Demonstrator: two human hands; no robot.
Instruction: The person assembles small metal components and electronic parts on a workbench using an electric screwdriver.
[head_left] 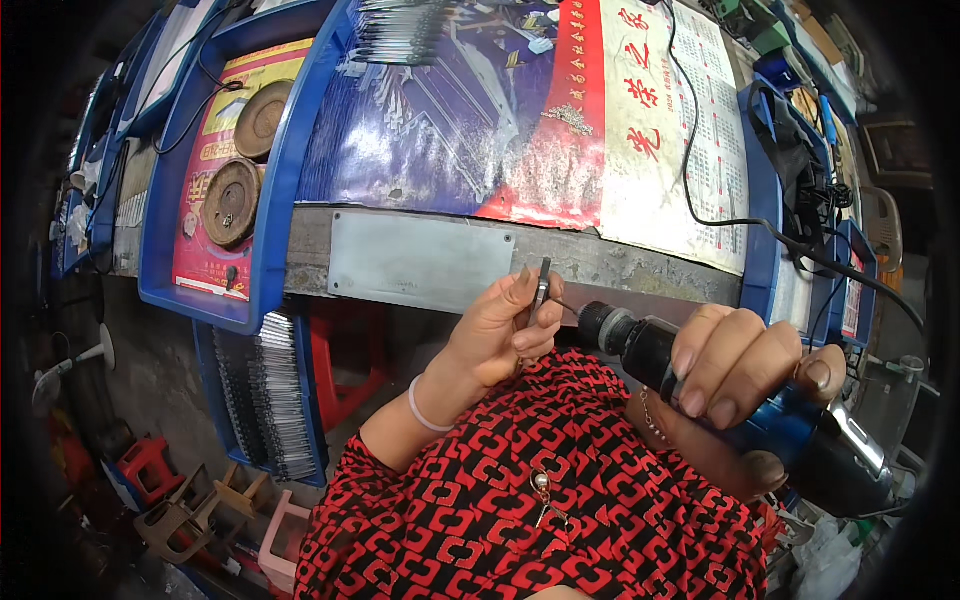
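My left hand (pixel 507 328) pinches a small, slim metal piece (pixel 542 285) upright between thumb and fingers, just off the table's front edge. My right hand (pixel 735 375) is wrapped round a blue and black electric drill (pixel 655 352), which lies sideways with its chuck (pixel 597 324) toward the left hand. A thin bit runs from the chuck to the pinched piece; whether its tip touches the piece or sits in it I cannot tell. Part of the drill's body is hidden behind my fingers.
A poster-covered table (pixel 410 130) carries a pile of slim metal pieces (pixel 400 32). A blue tray (pixel 270 240) at left holds two round brown discs. Below it, a blue bin (pixel 262 400) contains many metal pieces. A black cord (pixel 690 170) crosses the table; another blue tray (pixel 765 190) stands right.
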